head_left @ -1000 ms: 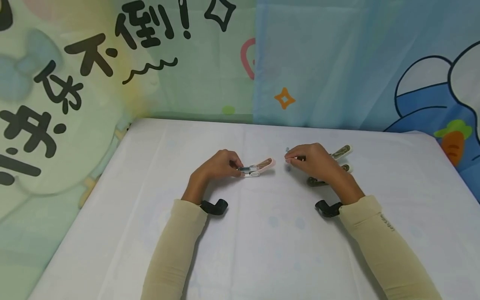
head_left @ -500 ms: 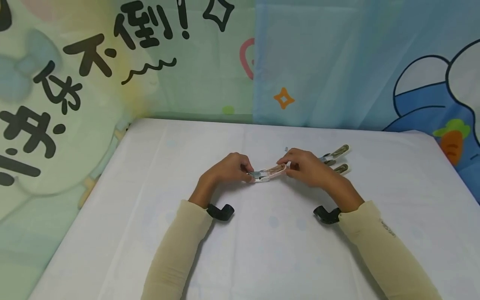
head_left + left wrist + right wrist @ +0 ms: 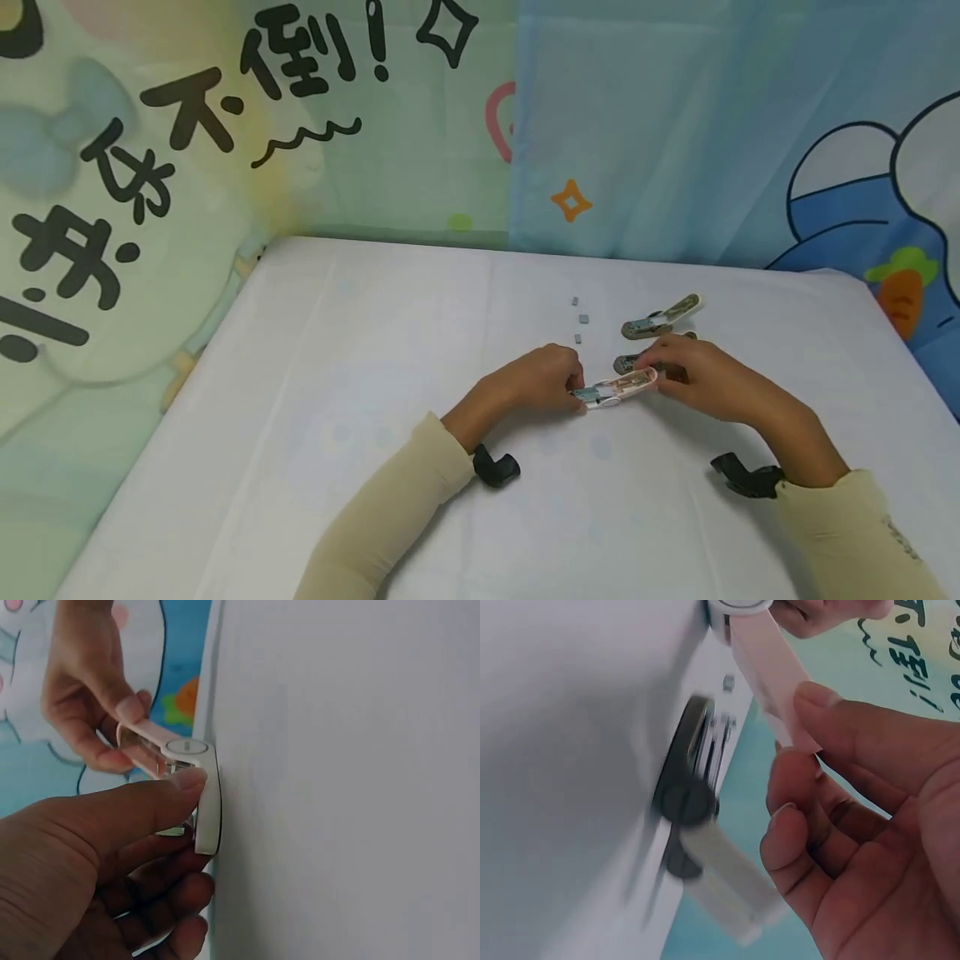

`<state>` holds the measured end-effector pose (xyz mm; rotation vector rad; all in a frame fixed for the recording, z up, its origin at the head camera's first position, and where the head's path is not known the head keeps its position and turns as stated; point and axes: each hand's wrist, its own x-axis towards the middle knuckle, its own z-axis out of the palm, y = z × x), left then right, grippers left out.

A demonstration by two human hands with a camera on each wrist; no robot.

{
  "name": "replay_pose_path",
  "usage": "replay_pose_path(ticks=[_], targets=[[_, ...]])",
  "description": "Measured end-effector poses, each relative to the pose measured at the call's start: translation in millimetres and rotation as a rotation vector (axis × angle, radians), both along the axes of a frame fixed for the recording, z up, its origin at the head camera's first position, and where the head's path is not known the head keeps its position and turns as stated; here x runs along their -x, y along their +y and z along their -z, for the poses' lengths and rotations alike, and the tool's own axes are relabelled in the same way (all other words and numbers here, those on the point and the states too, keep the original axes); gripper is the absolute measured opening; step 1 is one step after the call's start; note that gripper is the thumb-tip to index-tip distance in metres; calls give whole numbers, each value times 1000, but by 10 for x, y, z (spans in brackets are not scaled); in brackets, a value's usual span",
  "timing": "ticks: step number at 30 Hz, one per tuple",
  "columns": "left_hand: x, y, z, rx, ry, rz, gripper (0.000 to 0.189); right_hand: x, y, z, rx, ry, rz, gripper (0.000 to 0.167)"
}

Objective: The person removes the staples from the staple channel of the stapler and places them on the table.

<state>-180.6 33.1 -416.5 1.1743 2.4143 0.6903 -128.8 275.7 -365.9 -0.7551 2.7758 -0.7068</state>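
Observation:
A pink-and-white stapler, its pink arm swung open from the white base, is held between both hands a little above the table. My left hand pinches the base end, with the thumb along its side in the left wrist view. At the other end my right hand pinches the tip of the pink arm between thumb and fingers. Just behind the right hand, a dark green stapler with a pale arm lies partly hidden. Another similar open stapler lies farther back.
Small grey pieces that look like staple strips lie in a loose row behind the left hand. A white cloth covers the table. Printed curtains hang along its back and left edges.
Both hands have moved right and nearer with the stapler. The right hand, apart from it a second ago, took hold of its pink end. The small grey pieces have come into view.

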Motion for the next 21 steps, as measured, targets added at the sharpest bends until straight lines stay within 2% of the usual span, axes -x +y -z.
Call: replay_pose_path(ticks=[3, 7, 10, 13, 16, 18, 21], targets=[[-63, 201, -3, 30, 51, 49, 12, -95, 149, -35, -30, 27, 32, 31], [-167, 447, -59, 117, 151, 88, 16, -202, 333, -67, -59, 65, 87, 31], [-242, 595, -107, 176, 210, 91, 18, -258, 455, -76, -71, 74, 138, 31], [-291, 683, -131, 219, 249, 76, 18, -265, 527, -52, -81, 34, 158, 30], [-313, 718, -140, 254, 250, 53, 17, -244, 553, -36, -108, -26, 151, 29], [-308, 714, -141, 256, 226, 39, 19, -237, 531, -49, -136, -26, 167, 32], [-265, 640, -136, 218, 159, 9, 23, -223, 426, -115, -148, 61, 207, 38]])
